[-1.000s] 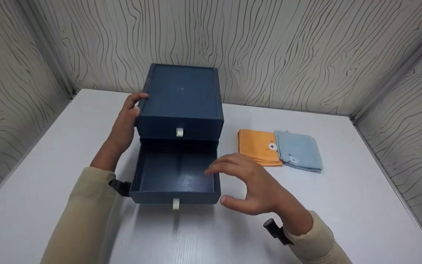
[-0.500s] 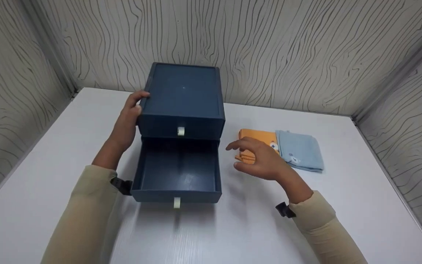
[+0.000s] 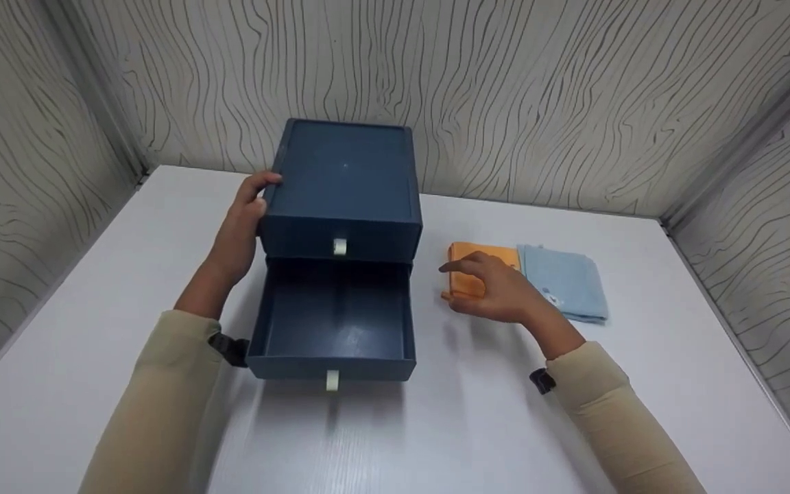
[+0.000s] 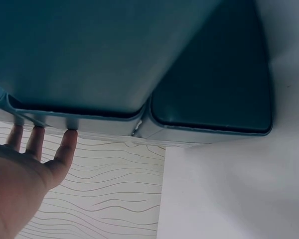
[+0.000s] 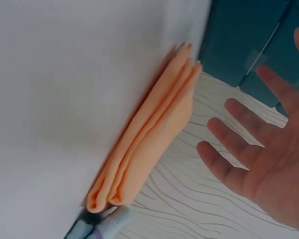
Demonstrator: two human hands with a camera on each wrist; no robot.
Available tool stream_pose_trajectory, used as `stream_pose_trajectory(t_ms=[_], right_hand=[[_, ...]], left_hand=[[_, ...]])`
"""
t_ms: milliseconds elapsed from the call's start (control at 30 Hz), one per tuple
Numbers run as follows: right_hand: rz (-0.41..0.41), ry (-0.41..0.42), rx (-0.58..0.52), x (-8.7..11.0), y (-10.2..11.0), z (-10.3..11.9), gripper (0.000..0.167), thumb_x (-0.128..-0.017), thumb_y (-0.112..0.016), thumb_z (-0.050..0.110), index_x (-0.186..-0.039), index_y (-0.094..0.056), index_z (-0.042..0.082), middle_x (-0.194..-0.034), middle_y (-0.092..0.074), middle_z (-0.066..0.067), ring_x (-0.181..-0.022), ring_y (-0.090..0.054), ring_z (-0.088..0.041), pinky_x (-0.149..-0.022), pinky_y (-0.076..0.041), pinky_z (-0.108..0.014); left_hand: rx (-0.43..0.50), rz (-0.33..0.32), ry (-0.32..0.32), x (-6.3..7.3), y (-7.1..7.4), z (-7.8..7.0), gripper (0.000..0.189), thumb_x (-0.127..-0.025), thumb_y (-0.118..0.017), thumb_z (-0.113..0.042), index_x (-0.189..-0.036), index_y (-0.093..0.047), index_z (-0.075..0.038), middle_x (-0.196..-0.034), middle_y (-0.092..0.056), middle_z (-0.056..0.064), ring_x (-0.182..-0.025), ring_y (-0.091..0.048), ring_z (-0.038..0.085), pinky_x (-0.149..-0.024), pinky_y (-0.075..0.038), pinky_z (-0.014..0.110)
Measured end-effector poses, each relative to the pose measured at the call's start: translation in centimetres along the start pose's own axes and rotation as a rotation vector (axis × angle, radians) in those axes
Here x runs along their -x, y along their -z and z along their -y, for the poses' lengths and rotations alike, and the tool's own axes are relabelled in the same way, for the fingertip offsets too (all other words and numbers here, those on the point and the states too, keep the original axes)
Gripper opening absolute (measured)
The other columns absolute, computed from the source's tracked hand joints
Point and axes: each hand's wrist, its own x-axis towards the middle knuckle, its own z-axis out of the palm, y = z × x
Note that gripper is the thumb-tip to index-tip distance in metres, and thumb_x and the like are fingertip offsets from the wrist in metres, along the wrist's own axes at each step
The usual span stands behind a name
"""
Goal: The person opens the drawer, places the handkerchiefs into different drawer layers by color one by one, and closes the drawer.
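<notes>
A dark blue two-tier drawer cabinet [image 3: 347, 171] stands on the table with its lower drawer [image 3: 285, 369] pulled out. Nothing lies in that drawer. My left hand [image 3: 236, 230] rests against the cabinet's left side, its fingertips [image 4: 67, 142] touching the plastic. Over a folded orange towel [image 3: 470, 250] hovers my right hand [image 3: 503, 293], holding nothing; it hides part of the towel. In the right wrist view its fingers [image 5: 239, 138] are spread and apart from the towel's folded layers. A folded light blue towel [image 3: 566, 278] lies right beside the orange one.
Small pale pull tabs stick out from the upper drawer front [image 3: 292, 239] and the lower one. The white table [image 3: 498, 425] is bounded by a wood-grain patterned back wall [image 3: 505, 103] and side walls.
My right hand has moved from beside the open lower drawer, back and to the right, over the orange towel. My left hand has stayed on the cabinet's side.
</notes>
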Motion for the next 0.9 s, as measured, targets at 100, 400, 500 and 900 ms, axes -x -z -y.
stream_pose_trajectory(t_ms=[100, 400, 500, 900], right_hand=[[0.022, -0.008, 0.032, -0.3, -0.3, -0.6, 0.051, -0.081, -0.069, 0.043, -0.129, -0.060, 0.028, -0.136, -0.052, -0.006, -0.120, -0.050, -0.029, -0.095, -0.043, -0.057], [0.096, -0.005, 0.096, -1.5, -1.2, -1.8, 0.052, -0.078, -0.072, 0.034, -0.129, -0.061, 0.029, -0.123, -0.056, -0.006, -0.095, -0.053, -0.022, -0.079, -0.048, -0.044], [0.106, -0.009, 0.145, -1.8, -1.4, -1.9, 0.052, -0.077, -0.073, 0.033, -0.128, -0.061, 0.030, -0.116, -0.057, -0.005, -0.086, -0.051, -0.021, -0.072, -0.046, -0.039], [0.098, 0.021, 0.217, -2.9, -1.9, -2.5, 0.037, -0.076, -0.076, 0.024, -0.112, -0.072, 0.030, -0.108, -0.059, -0.001, -0.088, -0.052, -0.021, -0.076, -0.049, -0.039]], left_hand=[[-0.004, 0.001, -0.001, 0.0, 0.0, 0.1, 0.045, -0.099, -0.032, -0.040, -0.137, -0.041, -0.017, -0.156, -0.020, 0.004, -0.134, -0.033, 0.034, -0.099, -0.033, 0.050], [-0.017, 0.000, -0.004, 0.0, 0.0, 0.0, 0.046, -0.099, -0.033, -0.042, -0.137, -0.041, -0.018, -0.156, -0.021, 0.005, -0.131, -0.036, 0.034, -0.095, -0.036, 0.044], [-0.014, 0.002, -0.002, 0.0, 0.0, 0.0, 0.046, -0.099, -0.033, -0.042, -0.137, -0.041, -0.018, -0.156, -0.021, 0.005, -0.132, -0.036, 0.034, -0.096, -0.035, 0.046], [0.002, 0.010, -0.003, 0.0, 0.2, 0.1, 0.048, -0.099, -0.034, -0.048, -0.137, -0.041, -0.018, -0.156, -0.020, 0.004, -0.132, -0.035, 0.035, -0.096, -0.035, 0.043]])
